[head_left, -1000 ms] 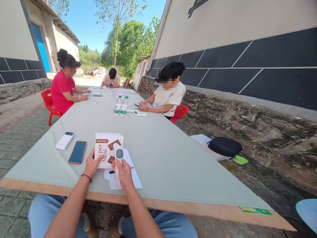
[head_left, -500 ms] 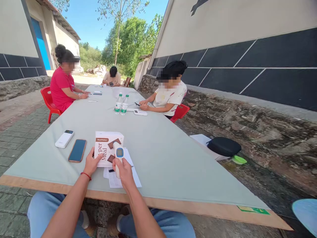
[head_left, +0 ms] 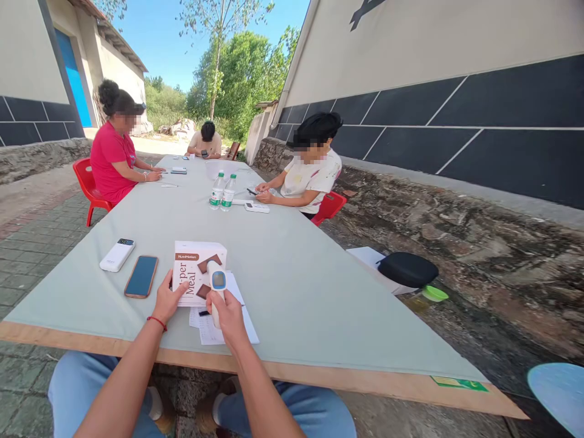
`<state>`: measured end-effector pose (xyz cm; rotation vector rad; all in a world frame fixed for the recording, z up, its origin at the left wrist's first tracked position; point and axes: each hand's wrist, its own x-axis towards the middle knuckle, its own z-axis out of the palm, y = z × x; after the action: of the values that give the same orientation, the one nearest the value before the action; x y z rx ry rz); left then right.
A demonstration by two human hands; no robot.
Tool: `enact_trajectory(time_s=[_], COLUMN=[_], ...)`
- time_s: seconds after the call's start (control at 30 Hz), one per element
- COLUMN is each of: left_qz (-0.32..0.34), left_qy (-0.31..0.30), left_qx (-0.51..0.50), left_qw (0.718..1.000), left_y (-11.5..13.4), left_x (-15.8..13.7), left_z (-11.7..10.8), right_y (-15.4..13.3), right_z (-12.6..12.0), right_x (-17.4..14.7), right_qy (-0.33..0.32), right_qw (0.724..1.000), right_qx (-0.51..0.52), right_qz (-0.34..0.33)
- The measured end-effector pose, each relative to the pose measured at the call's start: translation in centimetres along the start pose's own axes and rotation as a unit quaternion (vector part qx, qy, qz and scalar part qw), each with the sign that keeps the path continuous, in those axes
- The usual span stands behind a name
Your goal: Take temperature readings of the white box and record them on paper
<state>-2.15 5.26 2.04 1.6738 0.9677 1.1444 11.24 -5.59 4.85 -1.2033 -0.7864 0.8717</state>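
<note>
My left hand (head_left: 170,297) grips the lower left side of a white and brown box (head_left: 187,264) printed "NutriMotion" and "Meal", its front turned toward me. In my right hand (head_left: 229,313) is a white infrared thermometer (head_left: 214,274), its blue-rimmed screen facing me and its head in front of the box's right side. Fingers wrap round its handle. Printed sheets of paper (head_left: 249,325) lie beneath my hands, with a dark pen (head_left: 203,313) partly hidden on them. A smartphone (head_left: 142,277) and a white power bank (head_left: 117,255) rest left of the box.
Two water bottles (head_left: 222,193) stand mid-table on the grey-green cover (head_left: 319,304). A person in pink (head_left: 112,155) sits at the left, another in white (head_left: 314,170) at the right, a third (head_left: 205,143) at the far end. A black case (head_left: 407,269) lies beyond the right edge.
The view has shifted very slightly. Both hands keep their hold on the box and the thermometer, with hardly any movement between them.
</note>
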Motion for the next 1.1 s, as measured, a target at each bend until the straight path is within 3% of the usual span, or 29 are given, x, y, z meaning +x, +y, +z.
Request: enact_trajectory(time_s=[0.3, 0.53, 1.1], left_qz=[0.001, -0.014, -0.019], left_qy=[0.004, 0.012, 0.0], left_qx=[-0.009, -0.012, -0.018], left_qw=[1.0, 1.0, 1.0], left_y=[-0.3, -0.4, -0.8], left_x=[0.1, 0.2, 0.3], left_z=[0.0, 0.1, -0.1], right_y=[-1.2, -3.4, -5.8], right_z=[0.1, -0.2, -1.6], right_x=[-1.5, -3.0, -5.8], right_qy=[-0.01, 0.026, 0.079], right_qw=[0.999, 0.999, 0.992], right_qx=[-0.023, -0.014, -0.034], right_qz=[-0.038, -0.027, -0.092])
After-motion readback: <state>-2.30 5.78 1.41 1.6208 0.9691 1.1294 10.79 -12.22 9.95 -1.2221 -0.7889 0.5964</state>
